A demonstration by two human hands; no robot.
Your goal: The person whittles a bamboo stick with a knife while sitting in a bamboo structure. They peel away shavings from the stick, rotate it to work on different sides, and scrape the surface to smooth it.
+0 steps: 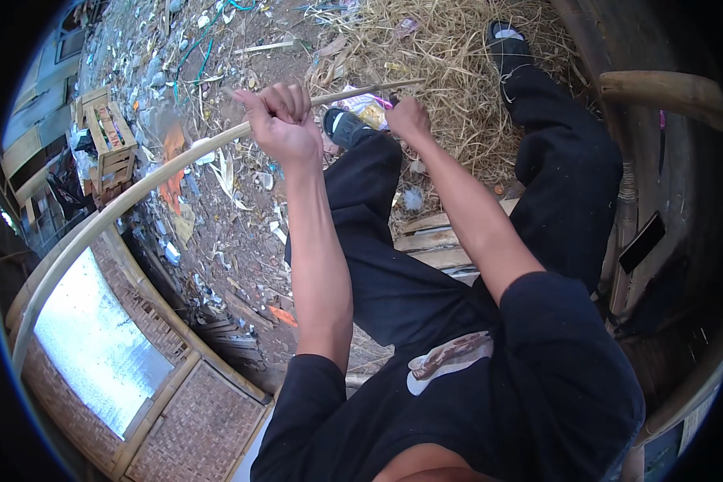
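Note:
A long pale bamboo strip [136,189] curves from the lower left up to the top centre, above my legs in black trousers [394,273]. My left hand [277,120] is closed around the strip near its upper end, knuckles up. My right hand [407,118] is a closed fist just under the strip's thin tip [394,83]. A small dark tip shows above its knuckles; what it grips is too small to make out. My black shoes [347,127] rest on the ground beyond the hands.
A straw pile [458,64] lies ahead. The dirt ground [233,233] is littered with scraps. A wooden crate [108,149] stands at left. A woven bamboo panel [201,418] is at lower left, a thick bamboo post [667,90] at right, flat planks [434,241] under my legs.

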